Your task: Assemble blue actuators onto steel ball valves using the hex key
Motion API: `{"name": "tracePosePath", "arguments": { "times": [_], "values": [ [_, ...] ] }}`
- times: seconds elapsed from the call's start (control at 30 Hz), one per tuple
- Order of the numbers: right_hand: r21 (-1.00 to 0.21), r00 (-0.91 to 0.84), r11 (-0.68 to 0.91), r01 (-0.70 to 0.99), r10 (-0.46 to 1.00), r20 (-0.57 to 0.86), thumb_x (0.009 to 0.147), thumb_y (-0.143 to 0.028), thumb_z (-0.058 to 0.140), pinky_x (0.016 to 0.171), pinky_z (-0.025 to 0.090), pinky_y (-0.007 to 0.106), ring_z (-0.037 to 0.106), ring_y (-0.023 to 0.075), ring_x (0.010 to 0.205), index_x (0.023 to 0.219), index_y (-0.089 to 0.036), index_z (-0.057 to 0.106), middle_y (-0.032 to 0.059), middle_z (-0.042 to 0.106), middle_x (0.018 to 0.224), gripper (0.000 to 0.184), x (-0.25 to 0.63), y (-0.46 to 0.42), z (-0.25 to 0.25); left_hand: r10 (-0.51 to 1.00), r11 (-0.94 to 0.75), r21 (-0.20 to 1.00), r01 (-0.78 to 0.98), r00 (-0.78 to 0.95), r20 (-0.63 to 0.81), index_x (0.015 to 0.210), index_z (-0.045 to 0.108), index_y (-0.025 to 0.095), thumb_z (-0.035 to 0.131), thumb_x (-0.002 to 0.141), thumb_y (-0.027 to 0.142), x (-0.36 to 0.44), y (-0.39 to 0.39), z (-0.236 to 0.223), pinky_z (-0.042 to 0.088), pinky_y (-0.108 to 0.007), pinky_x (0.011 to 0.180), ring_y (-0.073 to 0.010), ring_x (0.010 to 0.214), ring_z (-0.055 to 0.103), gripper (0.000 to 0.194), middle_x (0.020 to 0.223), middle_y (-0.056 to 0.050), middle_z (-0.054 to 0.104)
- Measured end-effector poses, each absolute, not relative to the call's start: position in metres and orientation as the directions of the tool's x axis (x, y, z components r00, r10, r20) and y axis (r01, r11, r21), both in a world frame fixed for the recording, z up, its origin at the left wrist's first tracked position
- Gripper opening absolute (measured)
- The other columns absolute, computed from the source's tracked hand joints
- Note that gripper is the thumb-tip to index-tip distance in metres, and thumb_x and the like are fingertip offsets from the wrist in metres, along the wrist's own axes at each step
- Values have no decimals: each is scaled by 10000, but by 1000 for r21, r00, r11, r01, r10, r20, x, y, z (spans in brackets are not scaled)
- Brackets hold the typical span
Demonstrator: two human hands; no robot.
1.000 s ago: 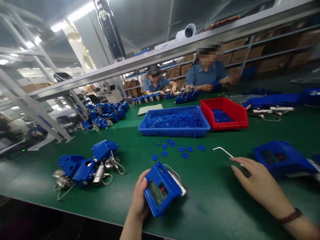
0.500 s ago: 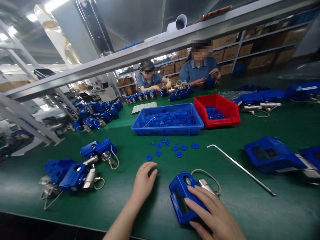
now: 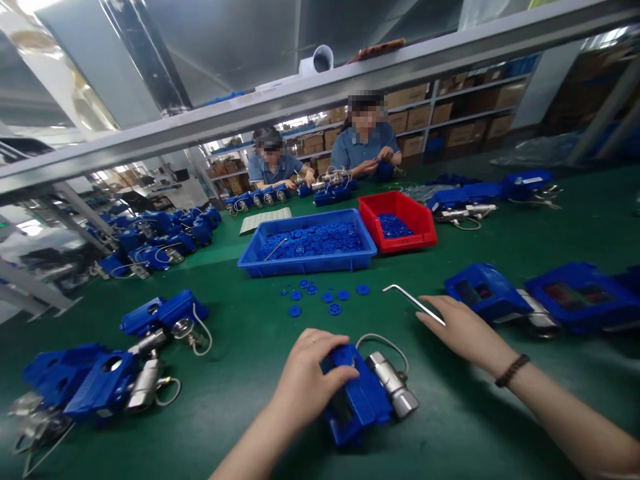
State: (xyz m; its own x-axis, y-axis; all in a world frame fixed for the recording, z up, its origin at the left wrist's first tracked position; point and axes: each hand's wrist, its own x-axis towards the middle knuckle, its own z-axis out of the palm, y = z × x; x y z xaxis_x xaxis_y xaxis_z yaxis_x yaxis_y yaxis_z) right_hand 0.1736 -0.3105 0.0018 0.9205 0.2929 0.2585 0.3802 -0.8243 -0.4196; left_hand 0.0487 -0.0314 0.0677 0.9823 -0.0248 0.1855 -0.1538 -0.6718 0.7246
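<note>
Clamping its grip on the blue housing (image 3: 369, 395) is the left hand (image 3: 311, 373); the right hand (image 3: 465, 335) surrounds the bent rod (image 3: 413, 301), whether clamped I cannot tell

Left grip (image 3: 309, 370) curled, right grip (image 3: 465, 333) pinched, forearms (image 3: 263, 433) angled inward.

One left hand (image 3: 311, 375) holds one blue housing (image 3: 367, 395), one right hand (image 3: 463, 328) one hex key (image 3: 409, 297); there are one blue tray (image 3: 307, 269), one red bin (image 3: 410, 242), eight larger loose blue discs (image 3: 343, 294) and two co-workers (image 3: 364, 148).
</note>
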Motion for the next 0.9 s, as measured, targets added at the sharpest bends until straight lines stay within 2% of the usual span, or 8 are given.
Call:
{"name": "tracePosePath", "arguments": {
  "times": [0.17,0.33,0.47,0.53,0.63,0.73,0.83,0.9],
  "values": [
    [-282,949,-907,313,294,111,917,-174,464,928,443,416,566,323,1035,1269,-6,513,213,585,1112,393,190,-298,-4,-89,-628,758,-179,983,159,913,725,215,689,706,141,51,-54,71,445,-368,913,-224,976,559,223,942,-50,663],
    [-329,968,-911,249,245,55,905,-117,448,775,467,345,625,279,857,1068,-37,613,178,619,929,246,186,-299,-3,-97,-576,795,-191,981,166,987,698,216,489,820,188,46,-54,54,391,-415,988,-237,1099,505,268,1112,-77,593],
    [-428,981,-886,176,194,3,892,-152,446,633,463,273,628,214,729,944,-70,602,116,630,821,184,184,-305,-1,-39,-541,824,-164,985,171,1014,681,216,421,858,208,43,-58,44,348,-441,1022,-253,1180,451,303,1204,-89,544],
    [-534,973,-825,187,232,-18,909,-216,401,570,457,238,608,165,653,1029,-85,586,69,638,793,256,177,-307,2,2,-523,841,-142,986,167,950,670,196,434,791,130,45,-62,43,366,-418,996,-239,1119,488,292,1122,-87,564],
    [-777,949,-583,237,310,57,912,-434,374,514,449,247,550,152,572,1215,-98,560,35,625,734,489,158,-306,11,34,-492,860,-132,985,170,891,624,184,430,692,52,49,-66,43,395,-363,943,-206,1014,532,307,1001,-61,582],
    [-875,916,-391,286,381,129,840,-583,478,601,492,291,576,190,668,1157,-151,658,57,640,749,565,136,-301,24,33,-476,870,-130,986,166,848,611,190,459,669,57,50,-66,45,408,-333,894,-197,955,544,270,943,-40,588],
    [-876,844,-339,344,520,130,856,-543,521,766,497,325,597,227,863,1016,-214,734,75,666,891,423,124,-292,34,35,-472,873,-122,987,157,840,608,194,483,657,66,49,-66,45,402,-332,884,-199,947,540,256,940,-33,585],
    [-877,800,-313,364,587,122,886,-513,504,767,488,313,592,209,842,1025,-228,732,65,651,889,390,124,-285,35,44,-472,874,-116,987,155,838,599,191,482,659,68,48,-67,46,398,-334,873,-200,939,537,247,939,-34,580]
  ]
}}
